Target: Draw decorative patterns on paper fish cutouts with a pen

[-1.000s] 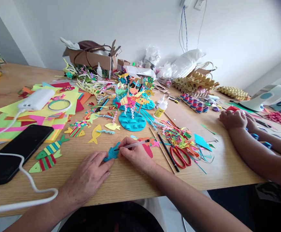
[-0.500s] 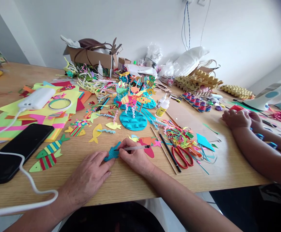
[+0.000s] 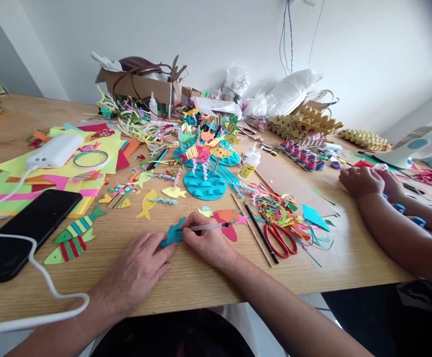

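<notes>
A small blue fish-shaped cutout (image 3: 171,235) lies on the table, covered with fine marks. My left hand (image 3: 143,258) pinches its left edge between thumb and fingers, against the tabletop. In my right hand (image 3: 204,243) is a slim pen (image 3: 210,226) with a clear grey barrel, its tip at the cutout's surface and its back end pointing right. Just beyond that hand lie red and orange paper cutouts (image 3: 226,227). Striped paper fish (image 3: 76,230) rest left of my left hand. A blue round base (image 3: 204,183) bearing several paper fish on twisted stems stands ahead.
Red-handled scissors (image 3: 280,240), a black pencil (image 3: 260,233) and a wooden stick (image 3: 251,229) lie at right beside paper scraps. A black phone (image 3: 26,233) and white cable (image 3: 48,277) occupy the left. Glue bottles (image 3: 250,166) stand mid-table. Another person's hands (image 3: 364,181) work at far right.
My hands stay nearly in place, the pen tip still on the blue cutout. The other person's hands shift slightly at far right.
</notes>
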{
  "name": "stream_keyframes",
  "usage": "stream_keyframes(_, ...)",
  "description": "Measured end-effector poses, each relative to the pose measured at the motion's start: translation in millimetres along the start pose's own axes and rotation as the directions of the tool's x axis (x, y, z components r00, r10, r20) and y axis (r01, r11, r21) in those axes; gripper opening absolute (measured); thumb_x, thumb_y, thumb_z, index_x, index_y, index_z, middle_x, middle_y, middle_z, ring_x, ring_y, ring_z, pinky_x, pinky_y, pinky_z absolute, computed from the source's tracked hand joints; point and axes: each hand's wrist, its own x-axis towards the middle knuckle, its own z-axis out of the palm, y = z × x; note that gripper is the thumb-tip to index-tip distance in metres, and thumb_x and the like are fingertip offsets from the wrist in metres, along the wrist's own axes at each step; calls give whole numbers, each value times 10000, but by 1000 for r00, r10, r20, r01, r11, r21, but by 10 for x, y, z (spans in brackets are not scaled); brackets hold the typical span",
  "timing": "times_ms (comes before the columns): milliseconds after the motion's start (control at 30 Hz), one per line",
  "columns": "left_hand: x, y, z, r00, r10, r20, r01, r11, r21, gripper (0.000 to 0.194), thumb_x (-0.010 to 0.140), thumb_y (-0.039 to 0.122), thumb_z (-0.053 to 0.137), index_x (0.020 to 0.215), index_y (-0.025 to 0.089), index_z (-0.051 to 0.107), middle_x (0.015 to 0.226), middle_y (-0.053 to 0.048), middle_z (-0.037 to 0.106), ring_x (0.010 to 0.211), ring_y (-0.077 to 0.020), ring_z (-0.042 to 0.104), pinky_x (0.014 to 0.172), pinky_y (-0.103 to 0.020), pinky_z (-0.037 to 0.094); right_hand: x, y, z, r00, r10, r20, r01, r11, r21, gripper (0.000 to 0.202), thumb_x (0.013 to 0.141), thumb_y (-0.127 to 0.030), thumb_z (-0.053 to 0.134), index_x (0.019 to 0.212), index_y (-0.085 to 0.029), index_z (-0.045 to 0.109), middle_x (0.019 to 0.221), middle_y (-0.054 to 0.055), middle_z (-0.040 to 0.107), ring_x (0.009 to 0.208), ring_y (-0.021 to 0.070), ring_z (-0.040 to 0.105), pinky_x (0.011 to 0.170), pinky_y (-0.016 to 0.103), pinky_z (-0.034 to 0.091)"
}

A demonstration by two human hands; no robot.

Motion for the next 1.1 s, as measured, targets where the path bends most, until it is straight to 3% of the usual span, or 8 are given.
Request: stream_keyframes(1100,-20,-11,2,998,-21,60,22,1000,-20,291,823,95,515,1082,191,605,1056,-76,537,960,-230,514,851,-399,475,-24,-21,0,998,-61,-13,61,998,-21,100,684,-99,485,657,-189,520,574,-43,518,532,90,466,516,193,376)
